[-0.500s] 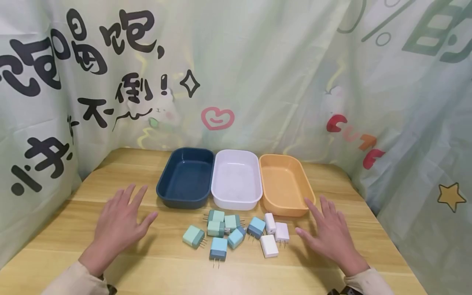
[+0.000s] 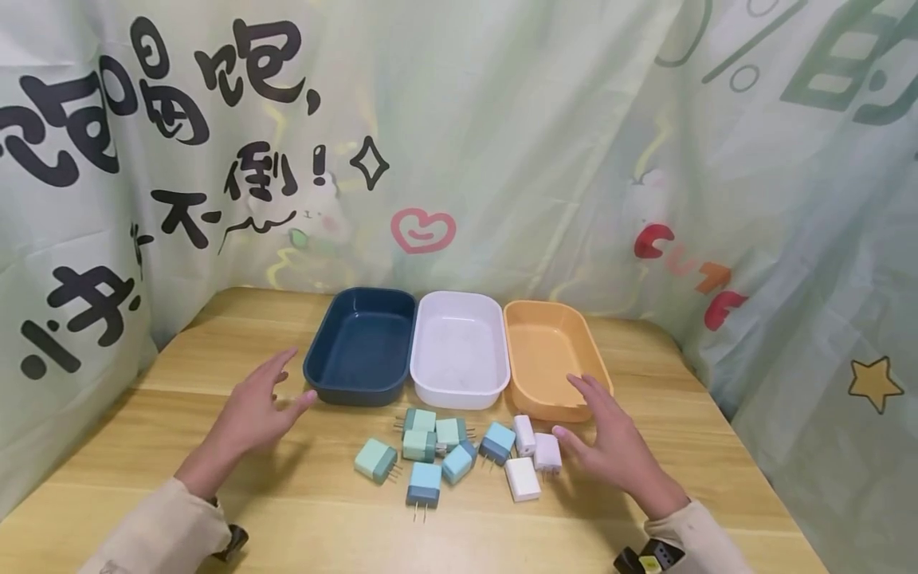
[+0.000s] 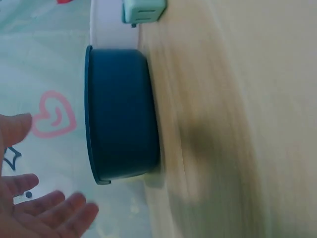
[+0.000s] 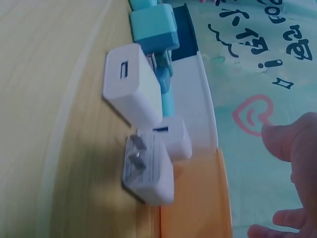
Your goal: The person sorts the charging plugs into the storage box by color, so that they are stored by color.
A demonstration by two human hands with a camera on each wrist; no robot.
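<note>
My left hand (image 2: 247, 418) hovers over the table left of the chargers, its fingers loosely extended and holding nothing. Over on the right, my right hand (image 2: 613, 450) is likewise empty, thumb close to a white charger (image 2: 547, 452) whose prongs show in the right wrist view. Two more white chargers, one lying flat (image 2: 523, 479) and one on its edge (image 2: 524, 435), are beside it. Three blue chargers, including one at the front (image 2: 425, 482), lie in the middle. Several green chargers, the leftmost (image 2: 376, 460) somewhat apart, spread to the left.
Behind the chargers stand three trays side by side: navy (image 2: 358, 389), white (image 2: 460, 395) and orange (image 2: 548, 409). They are on a wooden table (image 2: 330, 526). A printed curtain (image 2: 495, 159) hangs behind and along both sides.
Both hands have moved inward, the left to the right and the right to the left, and the left has turned more onto its side. The chargers and trays stay put.
</note>
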